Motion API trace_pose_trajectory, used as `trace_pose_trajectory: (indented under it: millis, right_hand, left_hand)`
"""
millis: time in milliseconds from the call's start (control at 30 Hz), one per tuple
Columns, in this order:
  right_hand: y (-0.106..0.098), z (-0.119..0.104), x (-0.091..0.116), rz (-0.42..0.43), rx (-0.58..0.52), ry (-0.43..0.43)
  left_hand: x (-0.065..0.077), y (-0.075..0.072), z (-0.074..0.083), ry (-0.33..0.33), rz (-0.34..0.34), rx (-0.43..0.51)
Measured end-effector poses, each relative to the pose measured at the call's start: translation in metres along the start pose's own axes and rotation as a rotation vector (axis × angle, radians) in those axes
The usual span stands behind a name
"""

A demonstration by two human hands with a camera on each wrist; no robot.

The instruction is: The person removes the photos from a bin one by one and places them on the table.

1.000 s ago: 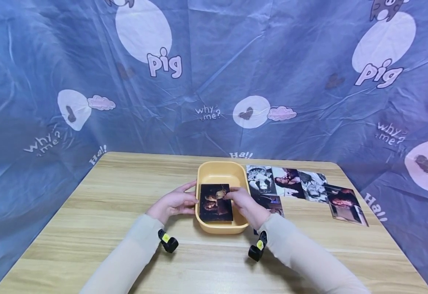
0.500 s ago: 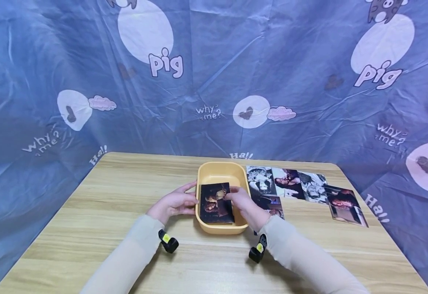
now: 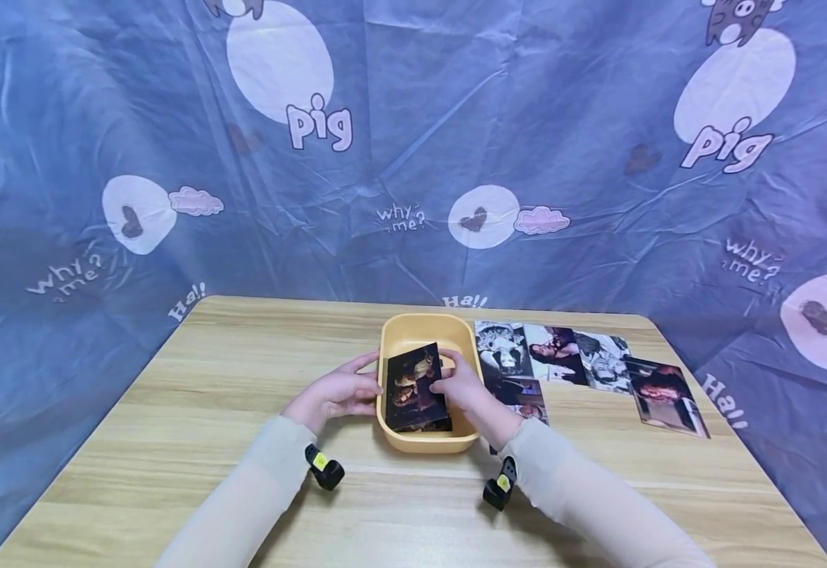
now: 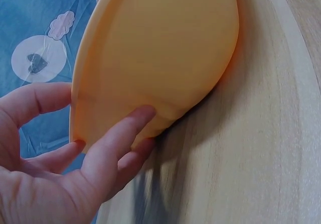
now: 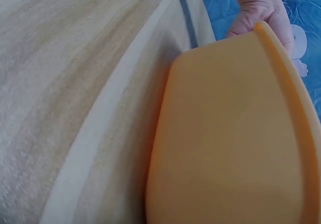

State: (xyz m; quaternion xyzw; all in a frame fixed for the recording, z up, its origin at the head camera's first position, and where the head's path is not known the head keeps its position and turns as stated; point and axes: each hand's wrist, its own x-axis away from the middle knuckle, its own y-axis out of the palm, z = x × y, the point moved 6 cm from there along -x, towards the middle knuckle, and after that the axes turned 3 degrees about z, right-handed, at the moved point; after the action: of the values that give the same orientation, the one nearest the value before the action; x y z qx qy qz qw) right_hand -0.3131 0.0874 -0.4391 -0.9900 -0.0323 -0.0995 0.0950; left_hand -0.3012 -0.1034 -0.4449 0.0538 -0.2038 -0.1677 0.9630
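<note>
A yellow plastic bin (image 3: 428,443) stands on the wooden table. Inside it, my right hand (image 3: 476,398) pinches a dark photo card (image 3: 409,394) by its right edge, thumb on top. This card lies tilted, and a strip of another card (image 3: 438,424) shows below it. My left hand (image 3: 335,392) is at the bin's left side, its fairly straight fingers touching the outside wall and rim. The left wrist view shows the left hand (image 4: 85,163) against that wall. In the right wrist view the bin (image 5: 225,133) hides the right hand's fingers; the left hand (image 5: 263,15) appears behind it.
Several photo cards (image 3: 559,351) lie in a row right of the bin, the outermost card (image 3: 665,394) at an angle. Nearer, another card (image 3: 527,392) is partly covered by my right arm. A blue printed cloth (image 3: 413,142) hangs behind the table (image 3: 243,355).
My right hand has turned the top photo card anticlockwise and shifted it slightly away from me, showing more of the card beneath. The left hand and bin have stayed about where they were.
</note>
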Motion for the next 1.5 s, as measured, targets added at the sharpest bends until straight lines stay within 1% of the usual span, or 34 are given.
trace_pose_trajectory:
  millis: [200,400,467,567,633,800,933,1133,1333,1400,1500]
  right_hand:
    - [-0.008,-0.01,0.002,0.028,0.05,-0.026]
    - [-0.02,-0.019,0.002,0.051,-0.012,-0.034]
    - [-0.026,-0.024,0.003,0.055,-0.016,-0.032]
    - [-0.039,-0.03,0.006,0.056,-0.009,-0.028]
    - [-0.049,-0.032,0.009,0.046,-0.024,-0.032]
    - [-0.08,-0.032,0.015,-0.005,-0.11,-0.053]
    - [-0.109,-0.027,0.022,-0.016,-0.097,-0.064]
    - [-0.158,-0.009,0.029,0.017,-0.096,-0.061]
    - [-0.2,0.017,0.042,0.044,0.072,-0.017]
    - [-0.21,0.027,0.046,0.048,0.101,-0.01]
    - [-0.22,0.04,0.052,0.05,0.118,-0.002]
  left_hand:
    - [0.001,0.0,0.0,-0.006,0.018,-0.001]
    - [0.0,-0.002,0.0,-0.005,0.02,-0.003]
    - [0.0,-0.002,0.0,-0.004,0.014,-0.004]
    - [-0.001,-0.002,-0.001,-0.004,0.014,0.002]
    - [-0.002,-0.001,0.0,0.003,0.005,0.001]
    - [-0.001,0.0,0.001,0.013,-0.011,-0.002]
    - [-0.001,-0.002,0.0,0.002,0.001,0.007]
    - [0.0,-0.002,0.0,0.003,-0.001,0.006]
    - [-0.001,-0.002,-0.001,0.007,0.004,0.003]
    - [-0.001,-0.002,-0.001,0.005,0.01,0.005]
    - [0.001,-0.002,0.0,0.011,0.001,0.005]
